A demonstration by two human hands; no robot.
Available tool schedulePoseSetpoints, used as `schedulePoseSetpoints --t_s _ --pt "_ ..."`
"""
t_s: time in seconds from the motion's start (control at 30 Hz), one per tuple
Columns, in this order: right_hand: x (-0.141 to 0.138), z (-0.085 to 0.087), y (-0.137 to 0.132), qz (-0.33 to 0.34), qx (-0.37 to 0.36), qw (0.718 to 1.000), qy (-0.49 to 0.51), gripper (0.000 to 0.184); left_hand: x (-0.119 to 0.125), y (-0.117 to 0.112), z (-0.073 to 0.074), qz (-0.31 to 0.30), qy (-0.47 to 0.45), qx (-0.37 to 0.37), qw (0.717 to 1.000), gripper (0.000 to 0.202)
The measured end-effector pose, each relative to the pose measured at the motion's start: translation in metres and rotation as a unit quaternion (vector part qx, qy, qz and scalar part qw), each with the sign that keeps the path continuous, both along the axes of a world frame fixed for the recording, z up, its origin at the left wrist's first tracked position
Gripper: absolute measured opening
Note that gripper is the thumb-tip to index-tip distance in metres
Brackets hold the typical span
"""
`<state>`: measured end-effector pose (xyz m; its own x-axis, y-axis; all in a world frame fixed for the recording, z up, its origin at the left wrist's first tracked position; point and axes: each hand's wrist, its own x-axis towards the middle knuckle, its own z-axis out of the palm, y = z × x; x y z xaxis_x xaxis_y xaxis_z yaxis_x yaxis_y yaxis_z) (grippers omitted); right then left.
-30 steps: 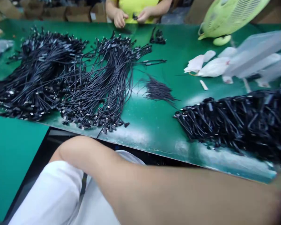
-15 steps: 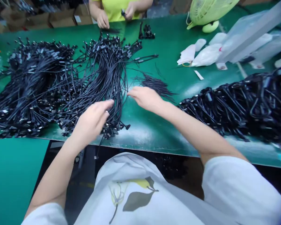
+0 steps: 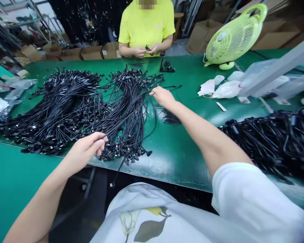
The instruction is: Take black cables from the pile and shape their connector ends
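Left hand (image 3: 84,152): fingers half curled over the near edge of the cables; hold cannot be told.
Right hand (image 3: 162,96): fingers nearly closed beside a strand; hold cannot be told.
Black cable bundle (image 3: 124,114): heaped loose on the green workbench (image 3: 167,162), between both hands.
Cardboard boxes (image 3: 91,52): behind the bench; contents hidden.
Clear plastic bags (image 3: 263,79): on the bench, right; contents cannot be told.

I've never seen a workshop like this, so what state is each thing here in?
Left hand, raised, fingers curled at the cables
Right hand, stretched out, fingertips at the cable ends
Middle cable bundle, loose, tangled, fanned out
Left cable bundle, loose, heaped
Right cable heap, densely piled, bent
Fan, upright; running or not unclear
White bags, crumpled
Co-worker's hands, raised, holding a small black piece
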<state>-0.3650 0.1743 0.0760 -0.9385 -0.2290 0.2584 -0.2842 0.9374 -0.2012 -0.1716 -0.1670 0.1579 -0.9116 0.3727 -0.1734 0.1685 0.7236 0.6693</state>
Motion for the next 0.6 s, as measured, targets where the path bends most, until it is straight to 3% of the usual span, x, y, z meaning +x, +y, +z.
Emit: schedulePoseSetpoints --t_s 0.07,0.13,0.17,0.23,0.3,0.37,0.5,0.6 --pt "-0.007 0.021 0.010 -0.006 -0.053 0.997 0.055 0.033 -0.001 -0.021 -0.011 0.020 -0.015 -0.004 1.000 0.029" --pt "-0.006 0.046 0.003 0.032 -0.110 0.985 0.131 0.034 -0.004 -0.037 -0.028 0.040 -0.008 -0.004 0.999 0.029" --pt "-0.005 0.058 -0.003 0.049 -0.133 0.977 0.162 0.033 -0.004 -0.042 -0.035 0.052 -0.010 0.021 0.998 0.030" --pt "-0.003 0.079 -0.015 0.061 -0.150 0.970 0.182 0.029 -0.003 -0.045 -0.046 0.082 -0.039 0.143 0.986 0.035" --pt "-0.005 0.094 -0.022 0.045 -0.146 0.975 0.159 0.028 0.000 -0.041 -0.051 0.117 -0.081 0.309 0.940 0.038" --pt "-0.007 0.103 -0.028 0.029 -0.157 0.980 0.118 0.037 0.003 -0.035 -0.053 0.135 -0.120 0.415 0.891 0.037" --pt "0.005 0.118 -0.034 0.029 -0.125 0.988 0.087 0.048 0.006 -0.031 -0.055 0.146 -0.183 0.510 0.828 0.034" --pt "0.022 0.130 -0.025 0.028 -0.118 0.987 0.108 0.056 0.013 -0.038 -0.052 0.140 -0.179 0.544 0.808 0.032"
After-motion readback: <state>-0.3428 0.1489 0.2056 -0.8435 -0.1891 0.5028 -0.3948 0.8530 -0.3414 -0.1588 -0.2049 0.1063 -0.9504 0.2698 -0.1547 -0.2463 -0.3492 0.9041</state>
